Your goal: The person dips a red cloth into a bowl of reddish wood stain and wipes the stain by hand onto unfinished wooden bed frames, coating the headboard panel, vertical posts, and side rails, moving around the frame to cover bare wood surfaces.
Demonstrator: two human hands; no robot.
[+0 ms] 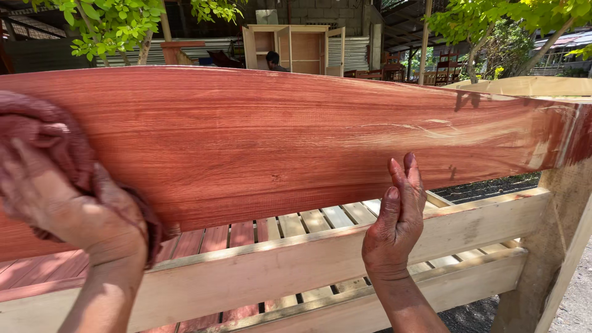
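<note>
1 stained board (277, 148), 1 rag (46, 132), 2 hands (398, 216).

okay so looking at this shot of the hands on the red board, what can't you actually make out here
All in the head view:
- Left hand: its fingers are hidden in the reddish cloth it presses against the board.
- Right hand: palm faces the board, so its contact is hidden.
- Board: left end cut off by the frame edge.
- Seat slats: mostly hidden behind the board and the pale rail.
- Person by the cabinet: too small, mostly hidden by the board.
</note>
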